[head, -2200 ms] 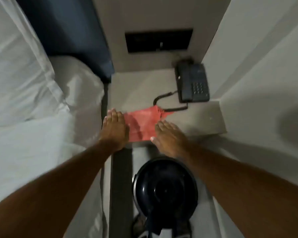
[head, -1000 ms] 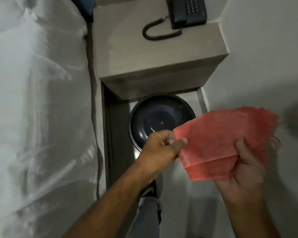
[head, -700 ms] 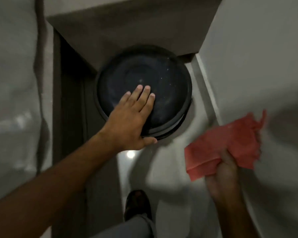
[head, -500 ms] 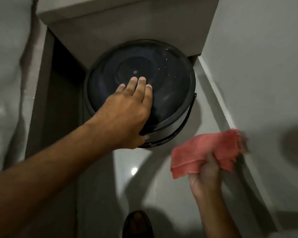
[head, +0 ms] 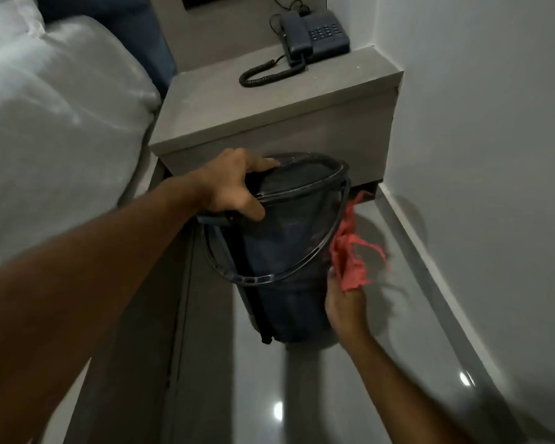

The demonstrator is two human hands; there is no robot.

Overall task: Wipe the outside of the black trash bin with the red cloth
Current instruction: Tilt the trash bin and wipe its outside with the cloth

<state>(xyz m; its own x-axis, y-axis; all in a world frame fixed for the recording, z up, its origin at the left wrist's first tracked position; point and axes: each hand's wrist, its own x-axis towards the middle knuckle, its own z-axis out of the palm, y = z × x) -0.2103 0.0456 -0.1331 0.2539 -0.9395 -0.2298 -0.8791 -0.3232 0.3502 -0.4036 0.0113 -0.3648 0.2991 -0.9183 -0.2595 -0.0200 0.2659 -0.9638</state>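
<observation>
The black trash bin (head: 285, 251) stands on the grey floor in front of the bedside cabinet, lid on, its thin bail handle hanging down the front. My left hand (head: 234, 187) grips the lid's rim at the upper left, thumb on the near edge. My right hand (head: 345, 302) holds the red cloth (head: 349, 251) bunched against the bin's right side wall. The cloth's frayed end trails out to the right and is blurred.
A grey bedside cabinet (head: 269, 104) stands just behind the bin, with a dark corded phone (head: 311, 36) on top. A white bed (head: 52, 123) fills the left. A white wall (head: 477, 123) runs close along the right, with glossy floor (head: 301, 395) in front.
My left hand went from lying flat on the lid to gripping its rim. My right hand brought the red cloth from beside the bin onto its right side. The view has pulled back.
</observation>
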